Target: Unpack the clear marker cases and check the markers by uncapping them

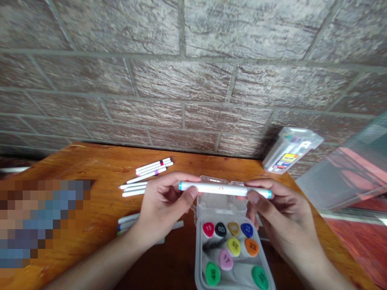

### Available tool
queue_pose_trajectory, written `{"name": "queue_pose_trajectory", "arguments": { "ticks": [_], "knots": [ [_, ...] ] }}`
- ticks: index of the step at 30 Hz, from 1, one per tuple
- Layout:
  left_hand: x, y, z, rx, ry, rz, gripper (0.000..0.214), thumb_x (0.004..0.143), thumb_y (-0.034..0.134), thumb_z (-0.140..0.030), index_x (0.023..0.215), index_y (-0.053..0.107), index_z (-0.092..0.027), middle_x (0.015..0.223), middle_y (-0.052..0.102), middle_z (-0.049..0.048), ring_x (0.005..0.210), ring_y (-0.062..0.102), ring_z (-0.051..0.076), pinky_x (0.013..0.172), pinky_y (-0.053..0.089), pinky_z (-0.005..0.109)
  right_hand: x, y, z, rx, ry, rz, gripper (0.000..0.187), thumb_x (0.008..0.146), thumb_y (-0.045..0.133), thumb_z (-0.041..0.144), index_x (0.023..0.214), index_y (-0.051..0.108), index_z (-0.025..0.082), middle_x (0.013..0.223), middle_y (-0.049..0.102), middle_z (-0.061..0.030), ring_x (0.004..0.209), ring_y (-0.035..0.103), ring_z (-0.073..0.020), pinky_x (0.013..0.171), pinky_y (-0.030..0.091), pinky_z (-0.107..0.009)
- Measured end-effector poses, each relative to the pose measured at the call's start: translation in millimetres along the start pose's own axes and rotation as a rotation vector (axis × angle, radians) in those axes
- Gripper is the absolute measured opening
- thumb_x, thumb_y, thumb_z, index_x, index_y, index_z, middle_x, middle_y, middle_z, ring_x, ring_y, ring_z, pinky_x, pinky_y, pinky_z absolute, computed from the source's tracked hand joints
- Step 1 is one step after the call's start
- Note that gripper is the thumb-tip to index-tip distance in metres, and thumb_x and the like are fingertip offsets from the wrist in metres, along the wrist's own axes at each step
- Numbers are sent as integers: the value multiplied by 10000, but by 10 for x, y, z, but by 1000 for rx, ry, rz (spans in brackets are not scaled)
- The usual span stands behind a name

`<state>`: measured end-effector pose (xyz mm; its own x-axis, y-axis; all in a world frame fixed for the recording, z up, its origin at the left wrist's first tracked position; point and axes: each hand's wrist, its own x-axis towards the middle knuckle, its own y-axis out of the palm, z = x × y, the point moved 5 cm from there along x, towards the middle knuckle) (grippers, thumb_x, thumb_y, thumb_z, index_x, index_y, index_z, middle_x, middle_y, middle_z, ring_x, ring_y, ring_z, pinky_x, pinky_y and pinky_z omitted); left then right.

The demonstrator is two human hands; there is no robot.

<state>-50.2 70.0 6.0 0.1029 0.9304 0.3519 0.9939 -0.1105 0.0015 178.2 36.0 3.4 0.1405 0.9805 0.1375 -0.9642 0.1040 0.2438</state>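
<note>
Both hands hold one white marker (222,188) level above the table; it has teal bands at both ends. My left hand (165,205) pinches its left end and my right hand (276,211) pinches its right end. Directly below stands an open clear marker box (199,257) with several numbered coloured caps facing up. Loose white markers (149,167) lie on the wooden table (99,161) beyond my left hand, and a few more markers (128,219) lie partly hidden under my left wrist.
A brick wall (193,80) rises right behind the table. A clear plastic lid or case (292,149) lies at the back right corner against the wall. A blurred patch (42,223) covers the table's left side. The table's right edge drops to a red floor (363,241).
</note>
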Motion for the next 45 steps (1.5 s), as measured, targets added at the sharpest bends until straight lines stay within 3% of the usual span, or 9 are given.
{"name": "queue_pose_trajectory", "arguments": {
  "ticks": [7,12,16,25,35,41,45],
  "knots": [
    [8,5,-77,62,108,-38,93,812,825,-146,893,802,-186,640,716,-30,448,554,67,442,420,179,-2,-16,1,-63,-10,-10,184,806,928,329,915,804,246,511,678,28,395,561,-92,410,484,-173],
    [14,20,-83,47,149,-25,111,813,805,-101,889,785,-179,681,744,-31,456,567,57,447,435,161,39,-31,-5,-89,-97,101,129,850,896,289,940,808,262,527,699,33,382,591,-96,389,502,-161],
    [22,30,-83,21,145,-22,117,815,807,-85,886,780,-174,687,744,-33,452,574,49,444,445,146,38,-43,-14,-77,-94,98,111,864,888,269,942,809,266,537,703,37,394,594,-79,409,510,-138],
    [4,43,-67,-42,82,12,110,831,814,-118,918,795,-183,647,720,-40,448,585,43,427,450,103,56,-25,-32,-57,-82,143,95,900,861,294,975,804,281,527,704,36,400,593,-75,425,508,-133],
    [-16,26,17,-41,-7,27,97,877,815,-227,967,827,-193,610,704,-21,432,567,58,417,449,119,5,-1,-29,9,12,20,191,819,927,349,919,802,246,500,681,30,391,552,-63,416,465,-125],
    [-34,2,64,-55,-27,29,139,918,790,-306,1020,827,-219,591,667,-30,442,564,70,429,468,144,25,-4,-42,11,10,80,178,850,904,353,947,808,239,496,690,21,385,564,-69,417,466,-130],
    [-32,-7,73,-49,-25,28,157,919,789,-323,1022,826,-209,580,657,-28,444,561,78,430,477,157,12,5,-29,12,32,52,208,827,921,367,946,810,237,500,687,24,397,562,-67,428,469,-132]
  ]
}}
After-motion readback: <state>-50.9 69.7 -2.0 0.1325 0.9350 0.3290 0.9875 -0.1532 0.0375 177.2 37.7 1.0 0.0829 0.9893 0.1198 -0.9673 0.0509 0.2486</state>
